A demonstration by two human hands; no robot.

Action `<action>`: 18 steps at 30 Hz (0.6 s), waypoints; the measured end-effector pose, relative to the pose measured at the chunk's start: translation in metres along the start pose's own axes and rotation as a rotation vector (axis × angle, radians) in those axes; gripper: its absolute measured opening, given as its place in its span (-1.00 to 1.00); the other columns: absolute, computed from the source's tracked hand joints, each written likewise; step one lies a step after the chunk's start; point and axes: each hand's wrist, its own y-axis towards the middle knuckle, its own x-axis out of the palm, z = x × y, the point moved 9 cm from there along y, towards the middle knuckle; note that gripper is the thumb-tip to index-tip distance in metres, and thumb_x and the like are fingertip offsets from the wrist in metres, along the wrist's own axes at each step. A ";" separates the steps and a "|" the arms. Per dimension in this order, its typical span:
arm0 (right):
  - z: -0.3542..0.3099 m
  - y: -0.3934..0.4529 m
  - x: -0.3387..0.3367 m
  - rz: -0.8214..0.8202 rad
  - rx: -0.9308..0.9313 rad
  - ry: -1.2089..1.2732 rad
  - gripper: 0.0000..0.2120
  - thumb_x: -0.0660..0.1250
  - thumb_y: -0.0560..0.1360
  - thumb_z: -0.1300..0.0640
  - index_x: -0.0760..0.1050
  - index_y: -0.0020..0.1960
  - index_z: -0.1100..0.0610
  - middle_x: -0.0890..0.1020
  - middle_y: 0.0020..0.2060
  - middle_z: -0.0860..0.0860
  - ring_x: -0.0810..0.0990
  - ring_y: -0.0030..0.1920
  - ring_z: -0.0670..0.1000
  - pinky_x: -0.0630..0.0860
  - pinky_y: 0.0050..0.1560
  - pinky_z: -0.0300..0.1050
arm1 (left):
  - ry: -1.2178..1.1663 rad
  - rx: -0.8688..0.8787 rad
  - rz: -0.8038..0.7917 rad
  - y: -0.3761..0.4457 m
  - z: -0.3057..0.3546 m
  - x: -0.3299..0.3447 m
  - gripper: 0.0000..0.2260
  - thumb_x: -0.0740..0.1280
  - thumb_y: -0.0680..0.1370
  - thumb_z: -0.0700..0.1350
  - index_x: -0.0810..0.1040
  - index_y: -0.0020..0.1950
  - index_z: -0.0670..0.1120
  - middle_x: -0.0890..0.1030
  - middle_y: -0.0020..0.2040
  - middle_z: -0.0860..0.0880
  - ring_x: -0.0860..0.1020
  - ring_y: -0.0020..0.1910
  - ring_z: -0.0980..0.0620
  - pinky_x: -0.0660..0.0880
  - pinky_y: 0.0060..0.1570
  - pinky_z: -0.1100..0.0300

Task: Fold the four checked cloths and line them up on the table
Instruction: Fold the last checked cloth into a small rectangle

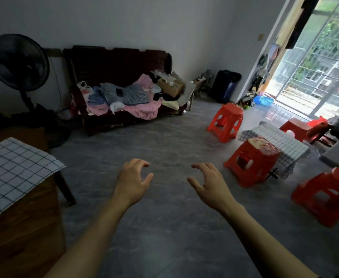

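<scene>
Grey tiled floor (164, 141), dark wooden sofa (120, 63) against pale wall, daylight through glass doors (325, 67).

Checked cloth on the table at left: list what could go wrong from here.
1. The checked cloth overhangs the wooden table edge; a careless tug might slide it off.
2. Both the left hand and right hand are empty over the floor, away from any cloth.
3. Another checked cloth lies among red stools, a likely trip hazard.

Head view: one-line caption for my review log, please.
Both bare hands, left hand and right hand, hover empty over the floor; one checked cloth lies on the wooden table.
</scene>
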 end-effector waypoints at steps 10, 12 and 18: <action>-0.119 0.119 0.093 -0.183 -0.224 0.011 -0.56 0.30 0.56 -0.13 0.40 0.39 -0.02 0.44 0.32 -0.03 0.43 0.31 -0.02 0.40 0.31 -0.10 | 0.013 -0.233 0.183 0.032 -0.118 -0.081 -0.74 0.39 0.54 0.00 0.55 0.19 -0.03 0.51 0.20 0.02 0.43 0.21 0.01 0.43 0.17 0.10; -0.143 0.137 0.112 -0.222 -0.277 0.030 -0.57 0.31 0.56 -0.11 0.40 0.39 -0.02 0.44 0.31 -0.03 0.43 0.30 -0.01 0.41 0.30 -0.09 | 0.036 -0.281 0.224 0.030 -0.140 -0.095 -0.74 0.38 0.55 0.01 0.53 0.21 -0.01 0.49 0.20 0.05 0.42 0.22 0.06 0.38 0.16 0.19; -0.191 0.179 0.166 -0.315 -0.450 0.051 -0.58 0.31 0.56 -0.10 0.41 0.37 -0.01 0.46 0.29 -0.03 0.44 0.29 -0.02 0.35 0.23 -0.20 | 0.133 -0.416 0.269 0.030 -0.189 -0.114 -0.73 0.35 0.55 0.06 0.52 0.21 0.02 0.49 0.18 0.07 0.41 0.19 0.07 0.41 0.19 0.15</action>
